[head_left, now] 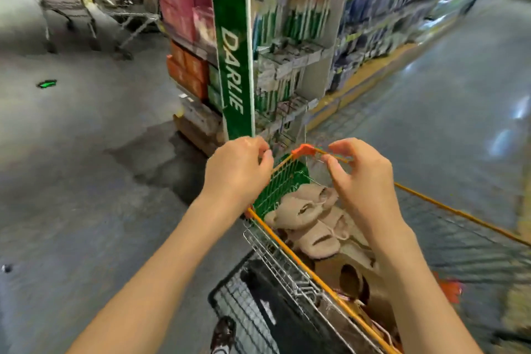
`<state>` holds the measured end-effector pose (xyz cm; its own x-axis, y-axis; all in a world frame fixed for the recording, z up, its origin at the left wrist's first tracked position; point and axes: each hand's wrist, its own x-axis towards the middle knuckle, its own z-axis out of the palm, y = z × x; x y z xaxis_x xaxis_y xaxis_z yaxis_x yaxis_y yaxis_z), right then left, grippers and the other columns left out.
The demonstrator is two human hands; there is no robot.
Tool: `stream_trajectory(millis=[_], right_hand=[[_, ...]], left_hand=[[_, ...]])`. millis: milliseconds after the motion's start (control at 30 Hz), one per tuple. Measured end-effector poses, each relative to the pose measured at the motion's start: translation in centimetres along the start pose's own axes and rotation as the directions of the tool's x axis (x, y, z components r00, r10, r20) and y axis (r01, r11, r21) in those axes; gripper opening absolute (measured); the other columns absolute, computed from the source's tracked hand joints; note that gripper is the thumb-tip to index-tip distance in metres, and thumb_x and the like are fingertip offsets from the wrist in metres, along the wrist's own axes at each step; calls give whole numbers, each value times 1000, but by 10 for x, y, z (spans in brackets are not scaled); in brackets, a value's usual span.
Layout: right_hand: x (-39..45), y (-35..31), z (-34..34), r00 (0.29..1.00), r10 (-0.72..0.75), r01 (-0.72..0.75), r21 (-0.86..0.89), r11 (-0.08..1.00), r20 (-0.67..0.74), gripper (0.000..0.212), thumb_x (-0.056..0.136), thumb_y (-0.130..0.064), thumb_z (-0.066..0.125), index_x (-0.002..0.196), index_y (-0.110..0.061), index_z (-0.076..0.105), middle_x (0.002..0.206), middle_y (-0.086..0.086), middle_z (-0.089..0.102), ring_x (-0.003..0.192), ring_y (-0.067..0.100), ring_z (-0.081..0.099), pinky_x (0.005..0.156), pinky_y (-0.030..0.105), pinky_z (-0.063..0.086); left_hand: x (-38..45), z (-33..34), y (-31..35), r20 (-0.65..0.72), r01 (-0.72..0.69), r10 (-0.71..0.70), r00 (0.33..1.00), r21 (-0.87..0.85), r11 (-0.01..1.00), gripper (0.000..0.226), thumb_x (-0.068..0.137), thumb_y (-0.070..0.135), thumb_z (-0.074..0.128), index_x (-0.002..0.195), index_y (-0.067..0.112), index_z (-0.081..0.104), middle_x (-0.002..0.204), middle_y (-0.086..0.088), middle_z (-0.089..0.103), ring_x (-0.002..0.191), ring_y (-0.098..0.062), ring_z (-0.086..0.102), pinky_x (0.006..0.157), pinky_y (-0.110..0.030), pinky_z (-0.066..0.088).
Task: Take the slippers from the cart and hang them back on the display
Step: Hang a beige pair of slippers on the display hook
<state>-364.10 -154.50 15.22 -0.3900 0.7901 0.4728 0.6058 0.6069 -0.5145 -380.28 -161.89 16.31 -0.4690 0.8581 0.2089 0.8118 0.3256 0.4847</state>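
A wire shopping cart (290, 250) with orange rails stands in front of me, at the lower right. Several beige slippers (304, 210) lie piled at its far end, with brown ones (350, 279) nearer me. My left hand (235, 169) hovers over the cart's left rail, fingers curled, and I see nothing in it. My right hand (359, 178) is over the far end, thumb and fingers apart near the orange corner (304, 150); it holds nothing that I can make out. The picture is blurred.
A tall display stand with a green "DARLIE" sign (232, 66) and hanging packets (290, 37) rises just beyond the cart. Stacked boxes (186, 46) sit to its left. Other carts (115, 0) stand at the far left. Shelves (402, 23) line an aisle on the right.
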Motion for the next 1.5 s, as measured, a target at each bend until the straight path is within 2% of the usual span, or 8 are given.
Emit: stream_trajectory(millis=[267,367,500,633,1033,1267,1400,1500], right_hand=[[23,58,7,920,325,-355,-116,928,-218,10,83,-11,65,92,-5,65,92,10,69,91,29,63,82,36,47],[13,85,11,859,455,-492,-137,860,-235,11,83,-11,64,92,-5,65,93,11,69,93,30,63,83,35,45],[12,117,35,794,593,-607,-150,780,-133,19,89,-18,58,104,-7,63,103,8,67,100,24,61,86,34,46],[25,142,77,766,642,-628,-180,757,22,26,91,-22,55,113,-9,59,109,8,64,104,22,58,86,33,46],[63,223,136,634,764,-726,-245,642,121,31,94,-28,48,120,-11,52,117,8,62,107,27,58,82,36,47],[72,275,191,442,842,-758,-374,534,307,44,95,-27,40,134,-7,33,131,16,49,114,35,53,88,43,47],[65,295,229,384,848,-717,-461,523,366,37,97,-29,35,126,-6,38,128,15,49,112,34,54,86,41,44],[55,304,247,334,849,-690,-508,516,408,39,99,-31,33,128,-5,37,129,13,50,112,32,54,87,39,43]], left_hand=[[94,73,22,197,-274,289,937,-98,957,27,93,28,47,110,19,66,109,-1,67,102,-23,61,82,-37,50],[104,120,24,315,-260,292,903,-140,955,26,92,27,48,109,17,65,110,-4,67,101,-26,62,82,-38,51],[109,183,2,389,-237,254,886,-91,967,37,92,24,49,127,15,55,120,-7,62,111,-26,56,87,-38,46],[113,230,-25,431,-109,115,895,-39,993,39,91,20,52,126,4,53,119,-17,58,113,-34,52,90,-43,45],[153,329,-5,615,-168,59,787,122,978,48,92,22,44,136,4,39,130,-17,49,120,-33,44,94,-40,39],[164,379,-9,721,-217,25,692,175,960,47,95,26,39,141,18,30,137,-17,42,127,-33,38,100,-42,37],[173,405,-20,739,-231,8,674,201,952,46,98,26,33,144,27,25,137,-16,41,126,-33,39,100,-42,35],[175,419,-29,799,-272,-12,602,220,937,54,97,23,35,147,30,19,142,-18,34,130,-33,33,102,-41,33]])
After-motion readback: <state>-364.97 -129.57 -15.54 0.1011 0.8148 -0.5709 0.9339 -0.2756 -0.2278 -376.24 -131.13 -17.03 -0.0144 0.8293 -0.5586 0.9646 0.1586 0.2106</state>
